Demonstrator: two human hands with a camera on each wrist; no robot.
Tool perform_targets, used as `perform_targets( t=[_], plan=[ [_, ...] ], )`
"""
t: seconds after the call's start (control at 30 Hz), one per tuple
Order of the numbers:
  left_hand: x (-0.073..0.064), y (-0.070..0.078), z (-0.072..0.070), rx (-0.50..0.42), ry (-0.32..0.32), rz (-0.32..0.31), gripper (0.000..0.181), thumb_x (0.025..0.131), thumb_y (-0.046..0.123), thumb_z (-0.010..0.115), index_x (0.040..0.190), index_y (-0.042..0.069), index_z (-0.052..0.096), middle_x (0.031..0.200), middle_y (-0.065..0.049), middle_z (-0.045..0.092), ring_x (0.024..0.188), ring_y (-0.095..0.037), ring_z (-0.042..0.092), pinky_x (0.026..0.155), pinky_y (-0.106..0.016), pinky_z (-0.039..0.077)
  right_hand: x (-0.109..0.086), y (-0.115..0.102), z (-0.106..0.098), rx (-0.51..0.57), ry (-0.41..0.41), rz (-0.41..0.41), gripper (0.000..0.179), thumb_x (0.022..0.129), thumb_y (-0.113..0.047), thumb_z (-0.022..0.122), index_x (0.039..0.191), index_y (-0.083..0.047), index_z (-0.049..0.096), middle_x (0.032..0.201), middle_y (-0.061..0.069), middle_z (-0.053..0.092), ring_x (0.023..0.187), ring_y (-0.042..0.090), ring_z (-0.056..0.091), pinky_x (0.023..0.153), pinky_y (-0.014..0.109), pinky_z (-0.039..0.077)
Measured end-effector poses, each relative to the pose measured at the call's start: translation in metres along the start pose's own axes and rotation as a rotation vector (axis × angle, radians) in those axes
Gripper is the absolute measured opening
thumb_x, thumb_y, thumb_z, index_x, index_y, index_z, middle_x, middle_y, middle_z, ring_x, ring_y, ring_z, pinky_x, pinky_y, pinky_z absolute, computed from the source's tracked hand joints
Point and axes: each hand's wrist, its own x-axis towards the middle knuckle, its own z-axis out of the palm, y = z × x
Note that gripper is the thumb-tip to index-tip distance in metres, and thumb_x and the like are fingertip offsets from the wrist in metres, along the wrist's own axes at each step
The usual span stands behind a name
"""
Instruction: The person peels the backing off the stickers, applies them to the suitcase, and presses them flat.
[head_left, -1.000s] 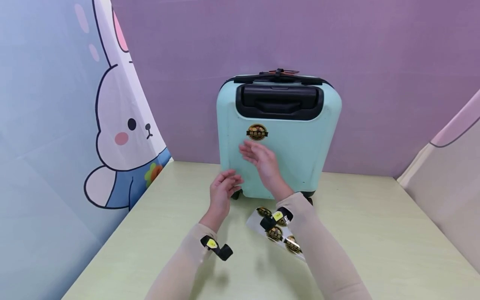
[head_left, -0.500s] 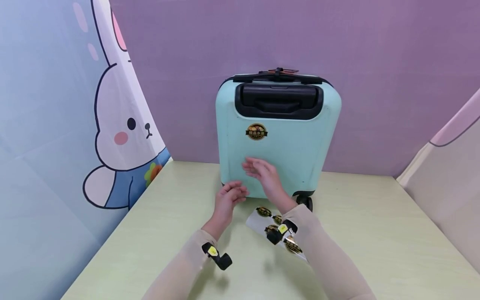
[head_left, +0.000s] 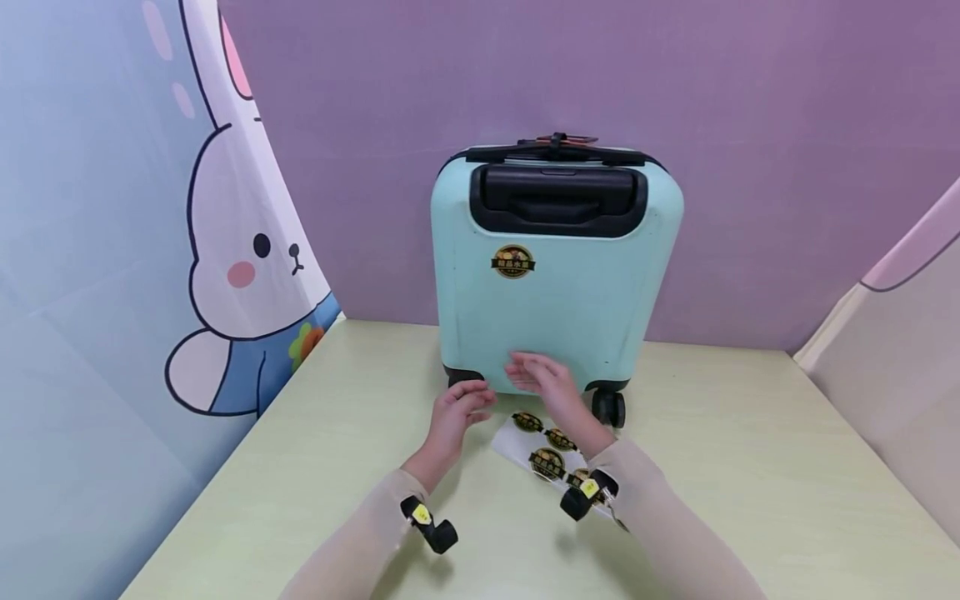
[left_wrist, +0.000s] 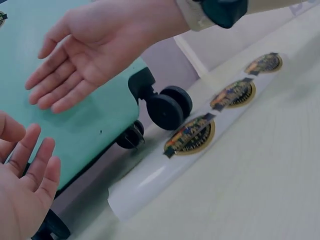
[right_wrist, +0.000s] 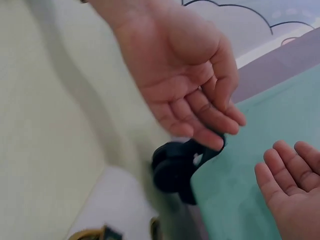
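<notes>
A mint-green suitcase stands upright on the table, a round black-and-gold sticker on its upper face. Low in front of it, my left hand is empty, fingers loosely bent near the bottom left corner. My right hand, also holding nothing, hovers before the suitcase's lower middle with fingers fairly straight. Both palms face inward in the left wrist view, where the right hand is above the left hand. A sheet of similar stickers lies below, partly covered by the right forearm in the head view.
Black caster wheels support the suitcase, and a black retracted handle is set near its top. Behind hangs a purple cloth. A blue cloth with a cartoon rabbit borders the left side of the pale table.
Both hands have moved down the suitcase front, away from the sticker; the right has also shifted slightly right. The suitcase and the sticker sheet stay in place.
</notes>
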Motion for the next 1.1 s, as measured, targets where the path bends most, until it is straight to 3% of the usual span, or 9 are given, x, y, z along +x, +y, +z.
perform_targets(
  t=[0.23,0.4,0.53,0.77,1.1],
  plan=[
    [0.001,-0.010,-0.009,0.095,-0.024,-0.026,0.024,0.094,-0.003,0.059,0.116,-0.013,0.061,0.102,-0.012,0.071,0.093,-0.017,0.068,0.084,-0.033,0.057,-0.018,0.014,-0.013,-0.056,-0.032,0.085,0.042,0.107,-0.019,0.044,0.137,0.009,0.051,0.124,0.029,0.060,0.112,0.034,0.062,0.104,0.054,0.045],
    [0.000,-0.014,-0.014,0.173,-0.066,-0.049,0.028,0.093,-0.003,0.058,0.118,-0.015,0.061,0.109,-0.021,0.069,0.098,-0.021,0.067,0.090,-0.039,0.056,-0.030,0.026,-0.024,-0.082,-0.042,0.108,0.042,0.107,-0.019,0.044,0.136,0.010,0.052,0.120,0.029,0.061,0.114,0.043,0.059,0.101,0.058,0.045],
    [0.000,-0.016,-0.018,0.244,-0.125,-0.082,0.035,0.092,-0.004,0.056,0.124,-0.017,0.057,0.119,-0.029,0.064,0.104,-0.025,0.066,0.091,-0.037,0.055,-0.039,0.033,-0.034,-0.116,-0.032,0.122,0.041,0.107,-0.017,0.045,0.135,0.012,0.052,0.117,0.030,0.062,0.112,0.047,0.058,0.098,0.055,0.049],
    [0.004,-0.022,-0.021,0.347,-0.237,-0.188,0.043,0.091,-0.002,0.058,0.130,-0.017,0.053,0.128,-0.029,0.059,0.116,-0.032,0.061,0.096,-0.035,0.053,-0.055,0.038,-0.059,-0.186,-0.015,0.147,0.041,0.106,-0.016,0.047,0.134,0.014,0.051,0.115,0.028,0.062,0.108,0.043,0.060,0.092,0.049,0.055],
    [0.009,-0.021,-0.024,0.396,-0.288,-0.257,0.048,0.093,0.004,0.059,0.134,-0.018,0.048,0.135,-0.032,0.053,0.126,-0.040,0.053,0.102,-0.041,0.049,-0.082,0.034,-0.105,-0.285,0.049,0.199,0.042,0.106,-0.015,0.048,0.135,0.015,0.048,0.115,0.026,0.065,0.099,0.028,0.066,0.082,0.038,0.058]
  ],
)
